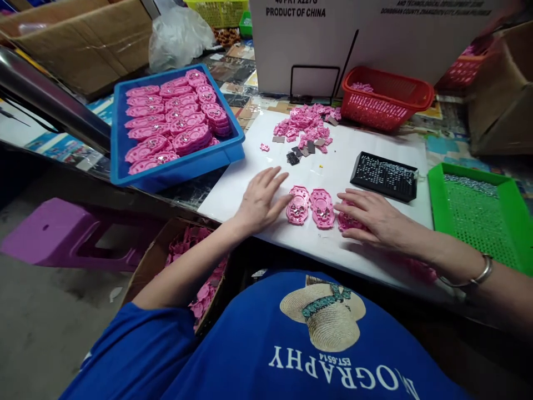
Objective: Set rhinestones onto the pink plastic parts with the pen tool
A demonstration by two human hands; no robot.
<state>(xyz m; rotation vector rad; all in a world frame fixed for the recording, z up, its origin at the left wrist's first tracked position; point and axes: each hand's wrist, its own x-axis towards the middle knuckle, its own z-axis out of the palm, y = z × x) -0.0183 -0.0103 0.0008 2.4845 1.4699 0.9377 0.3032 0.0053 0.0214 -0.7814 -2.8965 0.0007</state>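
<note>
Three pink plastic plates lie in a row on the white board (pixel 233 194). At the left plate (pixel 298 205) is my left hand (pixel 263 200), fingers spread, the thumb by the plate's left edge. The middle plate (pixel 322 209) lies uncovered between my hands. My right hand (pixel 368 216) rests over the right plate (pixel 348 220) with its fingers apart and partly hides it. Small metal parts show on the plates. Beyond them is a pile of small pink pieces (pixel 306 123) with dark flat squares (pixel 308 149) at its near edge.
A blue tray (pixel 179 169) of stacked pink plates stands at the left. A black tray (pixel 385 176) of small metal parts and a green tray (pixel 441 205) are at the right. Behind are a red basket (pixel 387 103) and a large carton (pixel 375 44). A purple stool (pixel 62 233) stands lower left.
</note>
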